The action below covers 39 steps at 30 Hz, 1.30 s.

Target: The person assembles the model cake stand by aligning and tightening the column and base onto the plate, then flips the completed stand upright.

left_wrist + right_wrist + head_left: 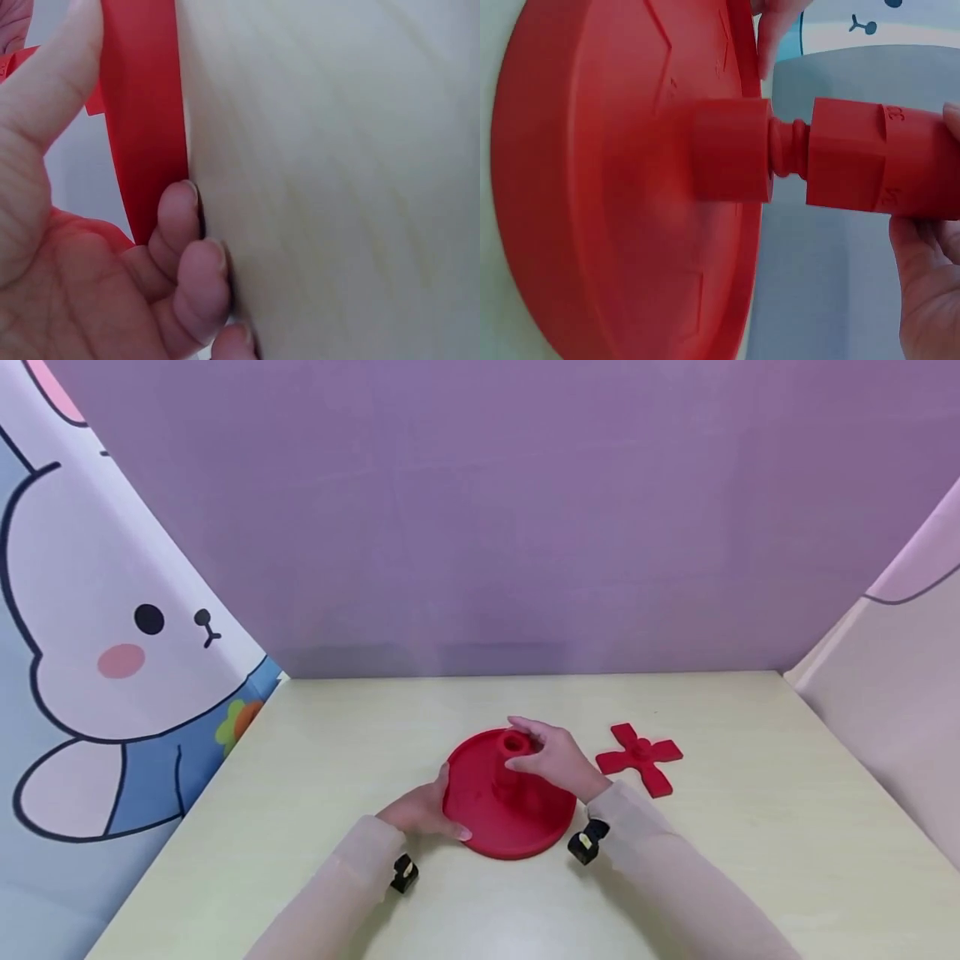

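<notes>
A red round base with a raised rim (480,818) sits on the table. My left hand (422,810) grips its near left side, thumb at the rim; in the left wrist view the fingers (178,217) curl along the outer edge (150,127), close to the tabletop. My right hand (557,758) holds a red tube-like piece (847,154) by its upper end, thumb and fingers around it. That piece has numbers on its side and stands over the base's centre post (731,150), with a narrow ridged neck (787,148) between the two.
A flat red four-armed cross piece (640,754) with a small centre knob lies on the table (360,718), right of my right hand. A purple backdrop (510,527) rises behind the table, and a cartoon-printed cloth (82,568) hangs at the left.
</notes>
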Each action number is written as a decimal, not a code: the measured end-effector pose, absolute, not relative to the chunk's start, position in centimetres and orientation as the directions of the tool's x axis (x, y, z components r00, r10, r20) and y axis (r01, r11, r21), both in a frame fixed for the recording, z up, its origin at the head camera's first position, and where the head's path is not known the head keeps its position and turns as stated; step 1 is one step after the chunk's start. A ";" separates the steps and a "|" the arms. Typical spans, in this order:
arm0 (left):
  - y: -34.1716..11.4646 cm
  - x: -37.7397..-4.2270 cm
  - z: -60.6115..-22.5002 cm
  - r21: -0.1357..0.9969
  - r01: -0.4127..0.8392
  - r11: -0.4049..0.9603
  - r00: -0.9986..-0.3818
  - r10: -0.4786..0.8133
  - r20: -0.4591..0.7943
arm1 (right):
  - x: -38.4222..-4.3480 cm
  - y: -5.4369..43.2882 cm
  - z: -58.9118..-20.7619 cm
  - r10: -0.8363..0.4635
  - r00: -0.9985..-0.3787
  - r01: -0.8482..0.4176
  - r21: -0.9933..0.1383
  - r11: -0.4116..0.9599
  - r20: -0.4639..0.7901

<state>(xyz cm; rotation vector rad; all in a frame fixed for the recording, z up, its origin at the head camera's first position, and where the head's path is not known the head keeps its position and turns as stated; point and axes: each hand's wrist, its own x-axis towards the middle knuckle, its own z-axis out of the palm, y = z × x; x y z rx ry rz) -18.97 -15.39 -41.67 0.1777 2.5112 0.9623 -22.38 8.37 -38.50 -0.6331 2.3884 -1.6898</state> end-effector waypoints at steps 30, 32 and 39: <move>-15.0 -19.3 -41.6 0.664 -0.079 0.744 -0.889 0.249 -0.384 | -22.3 6.4 -39.4 -0.266 -0.952 -0.245 -0.901 0.357 0.153; -15.1 -19.3 -41.6 0.666 -0.079 0.742 -0.889 0.249 -0.383 | -22.4 6.6 -39.7 -0.270 -0.949 -0.259 -0.895 0.362 0.165; -15.1 -19.4 -41.7 0.669 -0.059 0.741 -0.889 0.267 -0.373 | -22.5 7.6 -39.7 -0.329 -0.928 -0.294 -0.885 0.361 0.174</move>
